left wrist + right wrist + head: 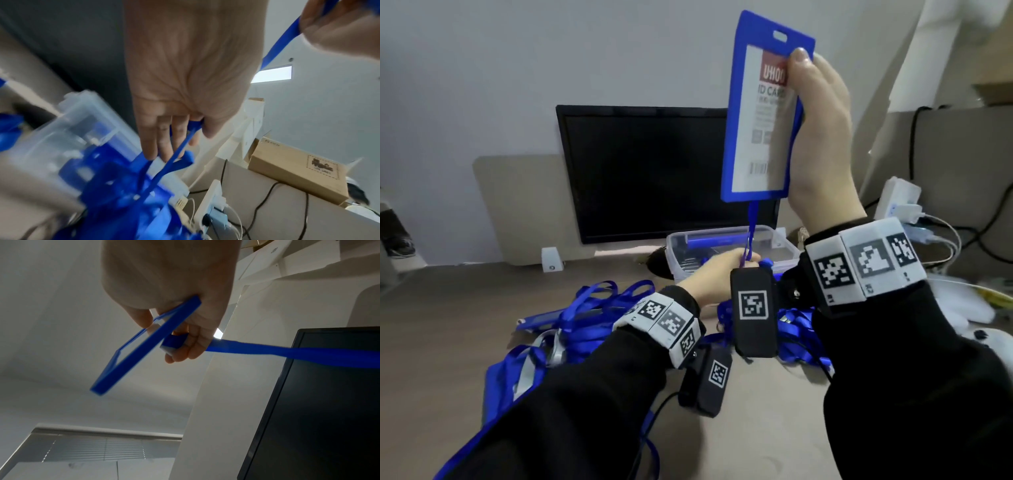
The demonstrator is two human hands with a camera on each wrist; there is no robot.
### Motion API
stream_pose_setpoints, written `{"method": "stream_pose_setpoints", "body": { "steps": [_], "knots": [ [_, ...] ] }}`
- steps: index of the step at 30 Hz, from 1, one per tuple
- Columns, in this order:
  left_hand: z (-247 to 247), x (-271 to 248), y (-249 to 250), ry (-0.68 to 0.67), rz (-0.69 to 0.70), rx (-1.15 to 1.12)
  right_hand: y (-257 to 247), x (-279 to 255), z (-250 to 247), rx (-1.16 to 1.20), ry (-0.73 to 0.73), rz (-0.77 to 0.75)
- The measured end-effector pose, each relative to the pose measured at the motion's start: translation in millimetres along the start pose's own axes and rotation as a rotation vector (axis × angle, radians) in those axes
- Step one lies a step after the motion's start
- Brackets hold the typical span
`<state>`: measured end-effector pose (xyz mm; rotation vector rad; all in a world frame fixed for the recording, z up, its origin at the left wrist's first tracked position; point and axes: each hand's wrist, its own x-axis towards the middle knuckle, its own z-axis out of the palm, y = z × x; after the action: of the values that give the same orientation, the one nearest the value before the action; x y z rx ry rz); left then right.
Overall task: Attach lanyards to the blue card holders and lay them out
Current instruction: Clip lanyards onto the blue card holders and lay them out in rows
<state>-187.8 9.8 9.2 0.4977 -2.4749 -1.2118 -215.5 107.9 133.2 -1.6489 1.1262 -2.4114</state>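
One blue card holder [760, 109] is up in the air, upright, slot end on top, in front of the dark monitor [643, 171], white insert card with red header facing the head camera. Right hand [822, 133] grips it along its right edge, thumb on the front near the top, fingers curled behind; in the right wrist view the holder [141, 347] shows edge-on, pinched between thumb and fingers. A blue lanyard [751, 233] strap runs down from behind the holder's bottom edge to the left hand [719, 274], which sits lower, above the bench, fingers closed round the strap; left wrist view shows the strap [183, 146] passing through the curled fingers [164, 138]. Whether the strap is clipped to the holder cannot be told. Just behind the left hand, a clear plastic box [729, 246] with blue items inside sits toward the bench's far edge, below the monitor. A heap of loose blue lanyards [599, 308] lies mid-bench, under and left of the left forearm, more to the right under the right wrist. White power strip [897, 202] with plugs and cables at the bench's far right corner. Brown cardboard box [296, 175] on the ledge beyond it. Both wrists wear black sleeves with marker bands.
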Motion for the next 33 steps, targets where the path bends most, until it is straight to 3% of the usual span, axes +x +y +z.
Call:
{"method": "stream_pose_setpoints", "body": {
  "steps": [3,6,12,16,22,24,28,31,33],
  "knots": [
    [-13.9,4.8,16.8,0.127,0.041,-0.017,-0.7,1.5,-2.7,0.008,0.01,-0.002],
    [-29.2,-3.6,41.1,0.25,0.226,0.036,0.7,-1.2,-3.4,0.003,0.052,0.018],
    [-57.7,-11.8,68.9,0.243,0.421,0.012,6.9,-7.3,-9.7,-0.01,0.125,0.065],
    [-74.8,-22.5,75.5,0.304,0.435,-0.04,13.8,-9.9,-13.6,0.014,0.169,0.097],
    [-112.5,-36.9,40.3,0.357,0.269,0.22,37.2,-19.4,3.2,0.069,0.141,0.225],
    [-129.2,-44.9,18.7,0.382,0.135,0.375,49.1,-24.0,15.2,0.036,0.109,0.296],
    [-158.3,-63.5,-19.4,0.455,-0.105,0.412,72.4,-34.5,44.0,-0.014,0.045,0.461],
    [-167.3,-81.5,-42.8,0.338,-0.267,0.527,90.2,-42.0,64.5,-0.012,0.005,0.547],
    [-166.7,-91.0,-55.4,0.324,-0.241,0.475,102.8,-47.6,76.0,-0.003,-0.033,0.611]
  ]
}}
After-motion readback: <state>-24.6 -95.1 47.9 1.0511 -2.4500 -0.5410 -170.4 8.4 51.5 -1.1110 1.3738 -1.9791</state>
